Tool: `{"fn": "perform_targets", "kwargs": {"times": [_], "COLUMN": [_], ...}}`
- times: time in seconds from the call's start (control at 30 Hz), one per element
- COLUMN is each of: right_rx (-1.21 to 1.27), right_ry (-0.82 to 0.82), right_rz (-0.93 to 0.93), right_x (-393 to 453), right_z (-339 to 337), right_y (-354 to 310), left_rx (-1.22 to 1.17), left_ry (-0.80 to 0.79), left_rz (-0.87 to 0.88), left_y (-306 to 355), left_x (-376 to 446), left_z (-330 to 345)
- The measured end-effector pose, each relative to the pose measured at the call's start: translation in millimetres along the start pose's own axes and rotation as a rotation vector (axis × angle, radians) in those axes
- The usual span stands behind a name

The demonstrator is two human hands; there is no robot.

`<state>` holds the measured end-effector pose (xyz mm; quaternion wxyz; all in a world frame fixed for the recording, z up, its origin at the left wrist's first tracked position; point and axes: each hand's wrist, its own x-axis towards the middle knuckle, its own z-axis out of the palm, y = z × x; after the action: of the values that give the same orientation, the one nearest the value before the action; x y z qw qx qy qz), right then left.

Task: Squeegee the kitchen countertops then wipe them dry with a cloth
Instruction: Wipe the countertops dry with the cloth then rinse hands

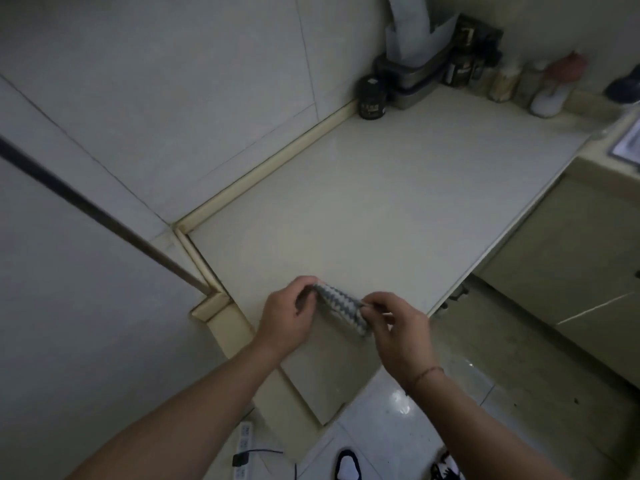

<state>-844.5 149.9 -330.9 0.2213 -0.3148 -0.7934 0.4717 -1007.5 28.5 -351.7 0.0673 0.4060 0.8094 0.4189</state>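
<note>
Cloth: grey-and-white zigzag weave, folded or bunched into a narrow strip, held just above the near end of the countertop at about 6 o'clock in the view. Long axis runs from upper left to lower right, roughly 10 o'clock to 4 o'clock; the upper-left end is in one hand, the lower-right end in the other. Whether its underside touches the surface cannot be told; the picture is blurred there

Left hand: at the cloth's upper-left end, fingers curled narrow and pinching the fabric edge, palm side turned down

Right hand: at the cloth's lower-right end, thumb and fingers closed tight on the fabric; a thin cord band sits on the wrist

Countertop: pale, bare in its middle, running away toward 1 o'clock; raised cream edging along the wall side at 9 to 11 o'clock

Far corner, 1 o'clock: dark jar against the wall, beside a metal tray holding a white folded item; a row of blurred bottles stands further right along the back

Lower edge, 6 o'clock: glossy floor, a power strip with a dark plug, and shoes

Right, 3 o'clock: cabinet doors below the counter
</note>
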Motion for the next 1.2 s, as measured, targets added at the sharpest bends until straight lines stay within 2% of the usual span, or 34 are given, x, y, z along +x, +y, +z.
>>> {"fn": "perform_targets", "kwargs": {"times": [0.1, 0.17, 0.23, 0.3, 0.4, 0.47, 0.57, 0.73, 0.83, 0.9, 1.03, 1.13, 1.2], "right_rx": [0.066, 0.038, -0.062, -0.161, -0.234, -0.308, -0.455, -0.605, -0.697, -0.792, -0.995, -1.171, -1.255], "right_ry": [0.032, 0.050, 0.085, 0.122, 0.193, 0.245, 0.261, 0.377, 0.495, 0.508, 0.351, 0.166, 0.085], "right_rz": [-0.009, -0.091, -0.190, -0.241, -0.288, -0.295, -0.279, -0.200, -0.107, -0.010, 0.095, 0.041, -0.034], "right_x": [29.7, 46.0, 58.1, 65.5, 70.7, 73.0, 73.3, 64.4, 61.2, 65.1, 92.7, 117.7, 137.2], "right_z": [-23.0, -40.6, -61.7, -91.4, -151.2, -198.2, -275.4, -411.4, -492.9, -543.6, -631.0, -670.9, -691.4], "right_y": [-12.1, -13.5, -8.4, 0.4, 19.9, 39.5, 72.5, 137.0, 183.3, 213.6, 273.9, 313.8, 340.5], "left_rx": [-0.349, -0.661, -1.062, -1.382, -1.558, -1.582, -1.568, -1.356, -1.200, -1.113, -1.023, -0.945, -0.790], "left_ry": [0.153, 0.193, 0.095, -0.021, -0.150, -0.283, -0.580, -0.981, -1.183, -1.337, -1.651, -1.868, -1.987], "left_rz": [-0.364, -0.592, -0.803, -0.936, -0.954, -0.951, -0.880, -0.701, -0.642, -0.608, -0.647, -0.615, -0.543], "left_y": [46.5, 85.7, 123.8, 162.4, 213.9, 246.4, 304.9, 408.3, 458.2, 484.8, 518.1, 530.2, 539.8], "left_x": [27.9, 50.7, 72.8, 90.5, 115.6, 133.4, 162.9, 209.5, 233.0, 249.9, 280.5, 294.9, 302.6], "left_z": [28.8, 48.7, 69.9, 92.4, 141.5, 180.6, 241.3, 353.0, 427.3, 474.4, 563.4, 619.2, 646.8]}}
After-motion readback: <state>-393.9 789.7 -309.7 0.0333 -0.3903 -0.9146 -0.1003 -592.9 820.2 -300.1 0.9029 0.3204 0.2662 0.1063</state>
